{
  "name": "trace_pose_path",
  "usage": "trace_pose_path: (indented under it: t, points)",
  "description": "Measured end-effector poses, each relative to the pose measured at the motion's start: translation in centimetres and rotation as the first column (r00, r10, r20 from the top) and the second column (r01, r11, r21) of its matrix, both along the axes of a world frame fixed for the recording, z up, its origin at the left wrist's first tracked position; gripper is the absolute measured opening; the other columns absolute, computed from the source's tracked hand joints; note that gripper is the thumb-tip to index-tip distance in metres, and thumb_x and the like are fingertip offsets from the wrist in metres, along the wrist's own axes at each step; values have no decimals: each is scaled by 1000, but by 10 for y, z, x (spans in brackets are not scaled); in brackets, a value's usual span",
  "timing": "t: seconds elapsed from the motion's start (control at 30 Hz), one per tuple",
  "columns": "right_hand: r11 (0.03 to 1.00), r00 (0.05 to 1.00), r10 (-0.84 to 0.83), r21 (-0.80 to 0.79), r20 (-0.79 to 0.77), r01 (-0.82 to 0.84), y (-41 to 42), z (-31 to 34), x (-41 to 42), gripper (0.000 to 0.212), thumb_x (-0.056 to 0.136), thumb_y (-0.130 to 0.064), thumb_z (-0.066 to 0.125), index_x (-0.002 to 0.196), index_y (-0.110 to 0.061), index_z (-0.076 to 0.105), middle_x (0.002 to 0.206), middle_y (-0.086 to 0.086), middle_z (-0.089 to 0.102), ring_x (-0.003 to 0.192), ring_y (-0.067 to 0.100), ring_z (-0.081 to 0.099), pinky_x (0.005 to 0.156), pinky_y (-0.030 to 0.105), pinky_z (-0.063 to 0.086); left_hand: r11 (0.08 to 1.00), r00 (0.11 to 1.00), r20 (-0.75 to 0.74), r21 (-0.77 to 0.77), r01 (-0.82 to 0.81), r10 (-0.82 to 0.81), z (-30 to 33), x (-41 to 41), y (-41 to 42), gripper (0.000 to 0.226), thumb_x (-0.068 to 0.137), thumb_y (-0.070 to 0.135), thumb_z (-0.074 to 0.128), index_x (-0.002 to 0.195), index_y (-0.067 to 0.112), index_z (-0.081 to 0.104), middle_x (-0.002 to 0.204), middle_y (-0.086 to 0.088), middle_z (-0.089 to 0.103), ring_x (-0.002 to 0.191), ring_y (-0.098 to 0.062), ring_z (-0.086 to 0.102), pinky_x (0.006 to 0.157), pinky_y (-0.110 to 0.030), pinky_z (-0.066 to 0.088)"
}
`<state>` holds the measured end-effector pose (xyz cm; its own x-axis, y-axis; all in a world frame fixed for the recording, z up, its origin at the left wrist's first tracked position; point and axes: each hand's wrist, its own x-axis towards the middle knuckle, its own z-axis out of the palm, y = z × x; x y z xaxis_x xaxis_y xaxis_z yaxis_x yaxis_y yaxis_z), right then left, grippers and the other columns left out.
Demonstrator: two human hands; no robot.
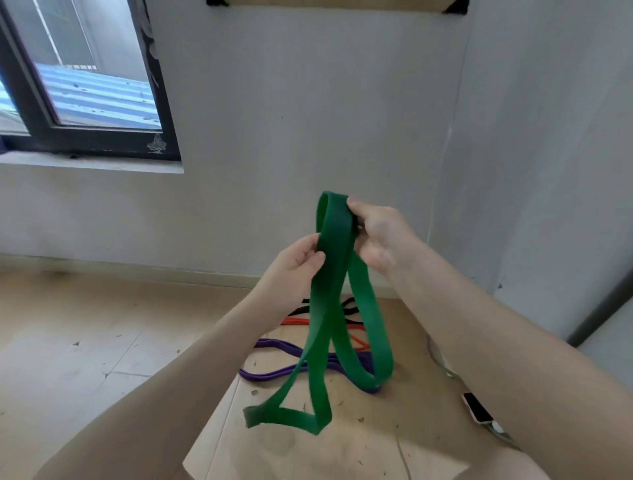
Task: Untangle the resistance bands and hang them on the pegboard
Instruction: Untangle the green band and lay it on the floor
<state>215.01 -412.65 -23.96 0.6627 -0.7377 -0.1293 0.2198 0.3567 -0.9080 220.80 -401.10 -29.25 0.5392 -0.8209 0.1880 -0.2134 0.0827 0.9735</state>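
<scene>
Cardboard [376, 442] covers the floor where purple band [274, 371], orange band [296, 321] and black band [299, 311] lie tangled. Above them hangs the green band [334, 301], folded double, twisted low down. Right hand [380, 236] grips its top, fingers curled; left hand [298, 263] pinches one strand. Untangling seems underway; next, shake out the twist, then lift to the pegboard [337, 3].

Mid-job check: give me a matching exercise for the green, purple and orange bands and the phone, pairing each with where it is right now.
Things:
1. green band
2. purple band
3. orange band
4. phone

Places:
A. on the floor at the far right, beside the right forearm
B. held up in both hands, the left hand and the right hand
C. on the floor, farther back toward the wall
D. on the floor, right behind the hanging green loops

Pairs: 1-B, 2-D, 3-C, 4-A
</scene>
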Motion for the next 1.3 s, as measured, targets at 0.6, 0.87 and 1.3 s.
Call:
trace_pose_path:
  t: [0.6,0.87,1.3]
  points:
    - [781,961,43,-590,-274,-203,25,-123,-51,43,93,-15,54,133,-28,44,108,-3,63,97,12,63,83,30,54,951,934,-184,85,-297,307,-10,-9,-21,20,95,11,50,110,3,60,93,-4,67,86,-14,66,67,-21,58]
    - [864,977,40,-484,-209,-139,28,-108,-30,19,94,-14,53,105,-27,61,96,-4,68,90,12,64,78,27,55,954,981,-15,235,-185,194,-55,-17,-2,29,98,35,40,106,19,62,98,-2,70,95,-16,65,90,-41,52]
    - [984,982,180,4,-58,-180,20,-123,-7,18,96,-7,46,108,-1,58,92,12,65,84,23,62,84,38,53,965,963,-106,124,-233,246,-96,-17,13,26,90,9,57,114,18,56,106,1,68,97,-13,66,86,-32,55]
